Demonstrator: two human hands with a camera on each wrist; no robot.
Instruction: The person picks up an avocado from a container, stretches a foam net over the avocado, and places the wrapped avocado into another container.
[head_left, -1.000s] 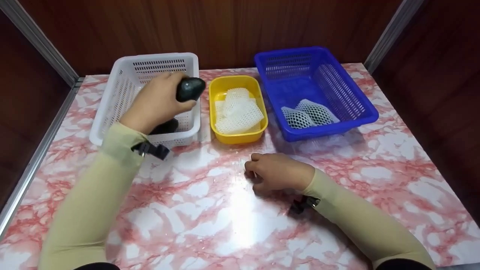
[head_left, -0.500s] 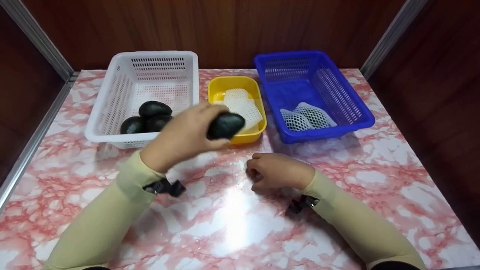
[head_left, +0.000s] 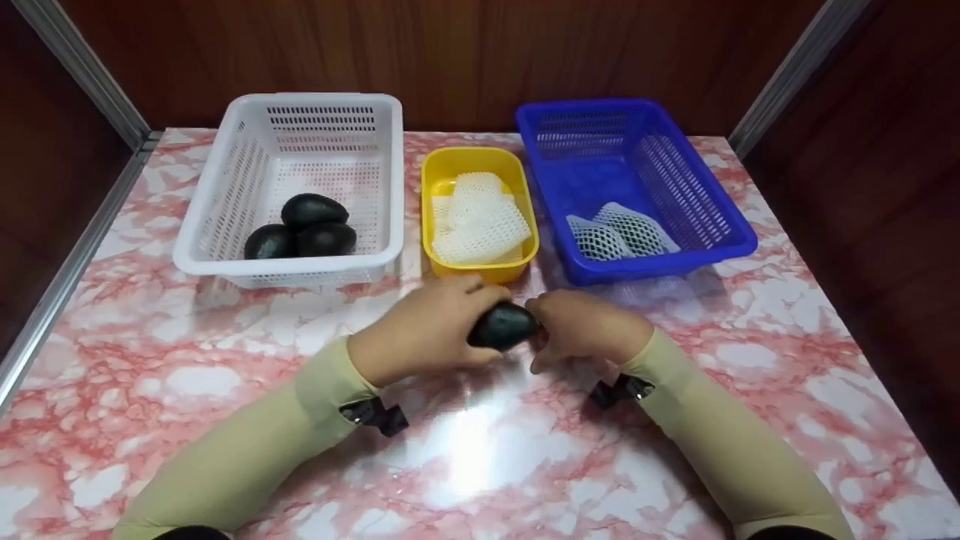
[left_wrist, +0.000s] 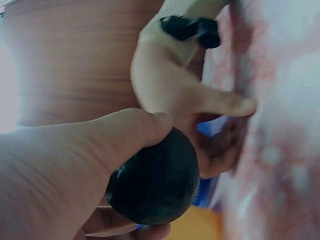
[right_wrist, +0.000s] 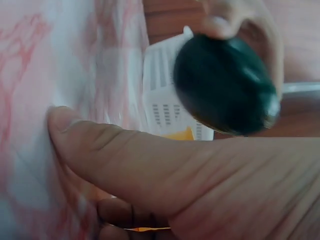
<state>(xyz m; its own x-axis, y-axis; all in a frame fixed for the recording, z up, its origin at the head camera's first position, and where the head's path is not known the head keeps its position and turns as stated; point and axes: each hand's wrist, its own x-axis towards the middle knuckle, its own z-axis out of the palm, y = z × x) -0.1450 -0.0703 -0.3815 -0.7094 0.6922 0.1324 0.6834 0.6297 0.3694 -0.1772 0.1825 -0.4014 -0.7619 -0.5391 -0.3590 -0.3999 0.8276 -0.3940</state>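
Note:
In the head view my left hand (head_left: 427, 330) grips a dark green avocado (head_left: 501, 327) over the table, in front of the yellow box. The avocado's narrow end points toward my right hand (head_left: 589, 326). That hand is low at the tabletop with its fingers loosely bent, and nothing shows in its grasp. From the left wrist, the thumb (left_wrist: 135, 127) lies over the avocado's skin. The right wrist view has the right thumb (right_wrist: 100, 140) against the table and the avocado (right_wrist: 220, 85) apart from it. Three more avocados (head_left: 315, 210) lie in the white basket (head_left: 289, 266).
A yellow box (head_left: 480, 274) with white foam net sleeves (head_left: 484, 225) stands at the middle back. To its right, a blue basket (head_left: 660, 262) contains two net-sleeved fruits (head_left: 634, 229). Wooden panels (head_left: 465, 60) enclose the marbled table (head_left: 202, 379) at the back and sides.
My left hand has carried the avocado from above the white basket rightward and down, close beside my right hand. The right hand has hardly moved.

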